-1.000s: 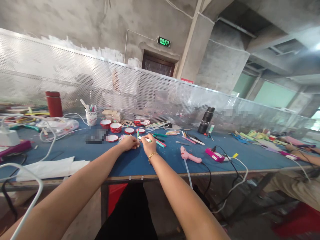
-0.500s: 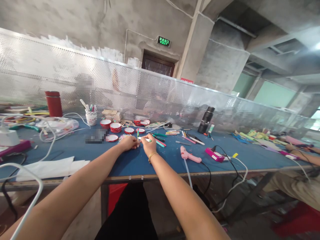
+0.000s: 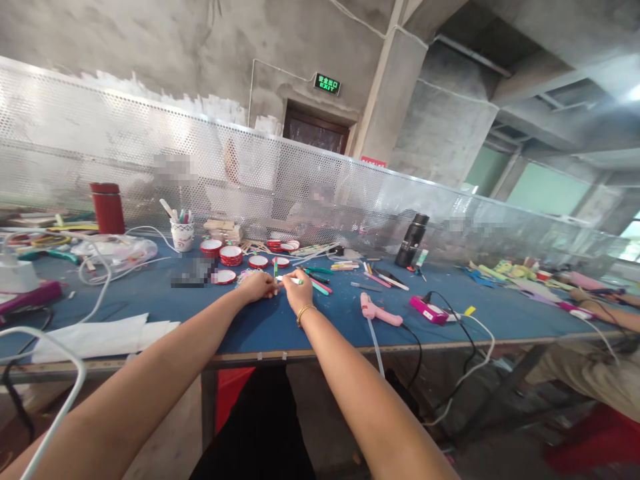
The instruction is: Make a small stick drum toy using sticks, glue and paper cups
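Note:
Near the middle of the table, my left hand (image 3: 259, 286) pinches a thin little stick (image 3: 275, 268) that stands up from the fingertips and carries coloured bands, green among them. My right hand (image 3: 296, 288), with a gold bracelet at the wrist, grips a white marker (image 3: 296, 281) with a green part. The marker's tip points left and is at the stick; whether it touches cannot be made out. Just beyond the hands are red-rimmed white round pieces (image 3: 259, 261), some stacked. Several coloured pens (image 3: 321, 287) lie right of my right hand.
A pink glue gun (image 3: 380, 312) and a magenta box (image 3: 429, 310) with cables lie to the right. Behind stand a black bottle (image 3: 413, 240), a paper cup (image 3: 182, 235) of pens and a red flask (image 3: 107, 208). White sheets (image 3: 95, 333) lie left. Another person's arm (image 3: 613, 312) rests far right.
Both hands keep almost the same place. The marker's tip has shifted very slightly at the stick.

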Action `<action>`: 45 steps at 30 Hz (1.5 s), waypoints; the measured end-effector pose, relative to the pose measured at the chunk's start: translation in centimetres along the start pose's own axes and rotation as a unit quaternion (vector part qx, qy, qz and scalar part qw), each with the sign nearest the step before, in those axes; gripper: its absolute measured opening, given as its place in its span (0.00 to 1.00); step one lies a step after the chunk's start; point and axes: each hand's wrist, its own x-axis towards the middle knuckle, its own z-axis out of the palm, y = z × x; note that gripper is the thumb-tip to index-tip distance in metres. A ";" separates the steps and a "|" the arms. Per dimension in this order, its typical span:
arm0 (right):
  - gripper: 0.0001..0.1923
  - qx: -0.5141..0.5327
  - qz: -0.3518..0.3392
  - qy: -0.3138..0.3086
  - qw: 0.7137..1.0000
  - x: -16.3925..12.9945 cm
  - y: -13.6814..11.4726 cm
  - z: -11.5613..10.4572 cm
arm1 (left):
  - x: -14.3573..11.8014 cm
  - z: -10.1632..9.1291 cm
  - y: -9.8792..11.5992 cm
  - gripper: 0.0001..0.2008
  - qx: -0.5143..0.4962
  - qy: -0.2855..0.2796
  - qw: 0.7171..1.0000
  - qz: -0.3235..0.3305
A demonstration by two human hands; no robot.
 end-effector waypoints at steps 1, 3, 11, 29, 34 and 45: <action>0.06 -0.003 0.001 0.003 1.000 0.0 0.0 0.0 | 0.0 0.0 0.0 0.18 0.001 -0.001 1.000 -0.002; 0.06 -0.007 0.007 0.010 1.000 0.0 0.0 -0.1 | 0.1 0.1 -0.1 0.18 0.003 -0.001 1.000 -0.003; 0.05 0.018 0.015 0.013 1.000 -0.1 -0.4 -0.2 | -0.2 0.0 0.3 0.18 -0.006 0.002 1.000 0.003; 0.06 0.006 0.012 0.019 1.000 0.1 -0.1 -0.1 | -0.2 0.0 0.4 0.18 -0.010 0.003 1.000 -0.005; 0.05 0.010 0.006 0.010 1.000 0.0 -0.2 0.0 | -0.2 0.0 0.4 0.18 0.003 0.005 1.000 -0.006; 0.05 0.014 0.004 0.011 1.000 -0.2 -0.6 -0.2 | -0.3 -0.1 0.5 0.17 -0.002 0.003 1.000 -0.005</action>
